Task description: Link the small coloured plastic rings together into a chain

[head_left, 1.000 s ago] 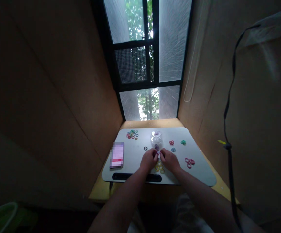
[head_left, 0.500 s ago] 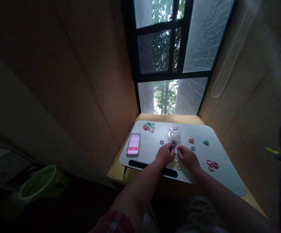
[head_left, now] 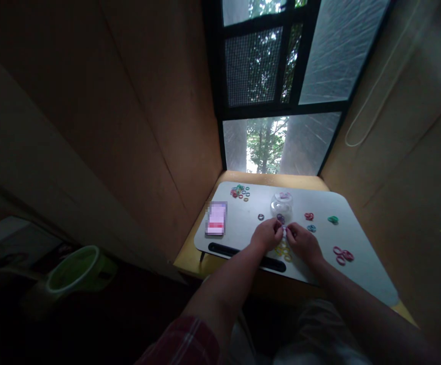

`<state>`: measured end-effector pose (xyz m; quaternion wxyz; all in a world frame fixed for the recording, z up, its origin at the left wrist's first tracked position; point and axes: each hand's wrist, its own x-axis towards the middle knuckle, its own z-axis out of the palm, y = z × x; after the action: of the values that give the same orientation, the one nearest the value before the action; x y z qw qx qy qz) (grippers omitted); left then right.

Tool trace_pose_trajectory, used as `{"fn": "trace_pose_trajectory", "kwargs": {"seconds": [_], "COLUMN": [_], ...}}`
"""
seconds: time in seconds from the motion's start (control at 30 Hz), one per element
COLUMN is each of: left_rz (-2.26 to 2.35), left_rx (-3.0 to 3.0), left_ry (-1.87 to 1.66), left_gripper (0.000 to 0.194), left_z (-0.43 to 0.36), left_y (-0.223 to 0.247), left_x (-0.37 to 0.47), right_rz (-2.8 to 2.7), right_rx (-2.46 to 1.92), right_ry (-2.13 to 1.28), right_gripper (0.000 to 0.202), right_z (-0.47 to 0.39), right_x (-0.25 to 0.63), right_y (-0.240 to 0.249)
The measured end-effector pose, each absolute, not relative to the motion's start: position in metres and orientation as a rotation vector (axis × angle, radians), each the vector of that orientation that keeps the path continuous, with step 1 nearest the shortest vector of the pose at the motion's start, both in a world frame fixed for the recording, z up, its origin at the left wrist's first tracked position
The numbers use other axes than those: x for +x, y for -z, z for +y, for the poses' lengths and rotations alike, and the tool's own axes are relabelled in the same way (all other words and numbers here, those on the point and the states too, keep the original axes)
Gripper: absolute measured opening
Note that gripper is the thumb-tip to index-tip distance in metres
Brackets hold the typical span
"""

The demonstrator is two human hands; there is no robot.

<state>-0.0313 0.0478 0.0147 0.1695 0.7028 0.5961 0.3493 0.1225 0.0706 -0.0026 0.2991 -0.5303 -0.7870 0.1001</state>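
Pinched piece (head_left: 284,230) indistinct, phone (head_left: 216,218) blurred, window (head_left: 284,86) cut off

2 hands (head_left: 268,235) | 1 jar (head_left: 281,206) | 1 phone (head_left: 216,217) | 1 basket (head_left: 97,268) | rings (head_left: 348,256) uncountable

The white surface (head_left: 239,219) carries a phone (head_left: 216,218) at its left, a clear jar (head_left: 281,205), a mixed ring pile (head_left: 234,193) and single-colour ring clusters (head_left: 348,255).

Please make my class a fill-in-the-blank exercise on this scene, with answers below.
1. The colour of the rings nearest the slot is ____.
2. The phone lies at the board's ____ side.
3. The colour of the basket is ____.
4. Of the left hand and the jar, the ____ is nearer the window.
Missing words: yellow; left; green; jar.
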Motion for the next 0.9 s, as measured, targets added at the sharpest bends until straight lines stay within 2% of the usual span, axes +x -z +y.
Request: {"fn": "trace_pose_trajectory", "kwargs": {"seconds": [0.9], "left_rz": [1.745], "left_rx": [1.999], "left_ry": [-1.018], "left_gripper": [0.008], "left_z": [0.0496], "left_y": [-0.013], "left_x": [-0.0286], "right_rz": [-2.066], "right_rx": [-1.397], "right_ry": [-0.251], "right_gripper": [0.017], "right_z": [0.0662], "right_x": [0.1213], "right_y": [-0.0043]}}
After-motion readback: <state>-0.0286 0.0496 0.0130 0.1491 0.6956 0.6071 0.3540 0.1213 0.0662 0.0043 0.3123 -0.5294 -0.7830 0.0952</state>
